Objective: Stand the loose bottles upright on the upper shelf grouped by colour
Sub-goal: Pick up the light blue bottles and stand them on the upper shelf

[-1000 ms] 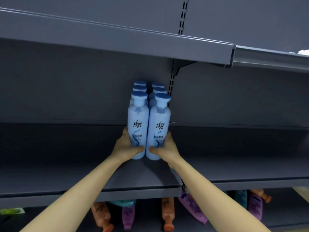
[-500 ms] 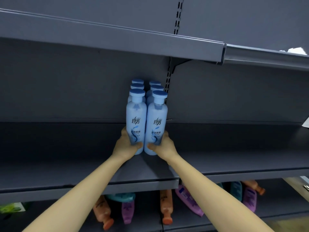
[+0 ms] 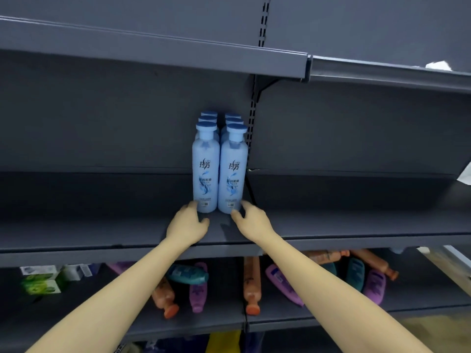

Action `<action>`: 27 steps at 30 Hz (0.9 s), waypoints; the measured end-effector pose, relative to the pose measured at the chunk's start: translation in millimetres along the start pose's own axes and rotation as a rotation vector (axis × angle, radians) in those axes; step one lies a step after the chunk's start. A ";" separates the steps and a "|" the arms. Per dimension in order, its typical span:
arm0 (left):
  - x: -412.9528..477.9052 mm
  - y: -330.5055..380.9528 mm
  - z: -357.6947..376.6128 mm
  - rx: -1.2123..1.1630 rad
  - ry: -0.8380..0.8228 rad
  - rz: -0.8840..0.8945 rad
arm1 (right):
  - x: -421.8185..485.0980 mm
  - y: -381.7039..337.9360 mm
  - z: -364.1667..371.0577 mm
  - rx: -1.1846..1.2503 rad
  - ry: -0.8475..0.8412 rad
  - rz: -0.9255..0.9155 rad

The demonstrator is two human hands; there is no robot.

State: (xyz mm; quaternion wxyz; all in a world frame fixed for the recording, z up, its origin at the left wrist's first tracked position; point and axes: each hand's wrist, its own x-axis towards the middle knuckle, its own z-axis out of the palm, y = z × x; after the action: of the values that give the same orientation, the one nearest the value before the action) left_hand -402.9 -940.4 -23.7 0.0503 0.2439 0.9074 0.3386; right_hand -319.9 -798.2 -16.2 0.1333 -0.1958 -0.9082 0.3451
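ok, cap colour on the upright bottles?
Darker blue caps on pale blue upright bottles; head view.

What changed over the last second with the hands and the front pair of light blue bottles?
Both hands let go: the left hand and right hand opened their grip and drew back toward the shelf's front edge, fingertips just at the bases. The two front light blue plastic bottles stayed upright, side by side, before the blue rows behind. Orange, purple and teal bottles below stayed lying.

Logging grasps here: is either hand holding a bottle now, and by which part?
Nothing is held. The left hand and right hand are open at the bases of the two front blue bottles, fingertips near or touching them.
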 end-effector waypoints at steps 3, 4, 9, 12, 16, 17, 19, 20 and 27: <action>-14.9 6.8 2.2 0.111 -0.015 -0.018 | -18.6 3.1 -5.1 -0.073 -0.093 0.007; -20.7 9.9 3.8 0.136 -0.009 -0.005 | -25.2 4.6 -7.6 -0.098 -0.110 0.009; -57.6 30.2 20.9 0.257 -0.004 0.093 | -64.0 22.2 -24.6 -0.212 -0.124 0.035; -87.8 49.0 36.1 0.309 -0.019 0.128 | -98.4 39.7 -38.5 -0.272 -0.133 0.086; -134.0 70.1 59.3 0.318 -0.071 0.155 | -153.2 66.5 -56.4 -0.307 -0.144 0.175; -145.9 74.2 65.0 0.318 -0.083 0.160 | -168.3 73.0 -60.7 -0.311 -0.140 0.196; -170.0 81.6 76.7 0.317 -0.122 0.160 | -198.8 85.4 -69.4 -0.312 -0.141 0.244; -182.3 85.1 82.8 0.318 -0.143 0.163 | -214.0 91.1 -73.6 -0.312 -0.142 0.269; -252.7 105.5 124.5 0.317 -0.261 0.246 | -306.9 123.8 -93.9 -0.303 -0.126 0.408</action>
State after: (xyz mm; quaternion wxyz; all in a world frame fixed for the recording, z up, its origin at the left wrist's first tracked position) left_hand -106.5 -918.6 -70.3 0.0868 0.3990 0.8985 0.1612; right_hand 20.7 -796.9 -64.9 -0.0269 -0.3709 -0.8977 0.2364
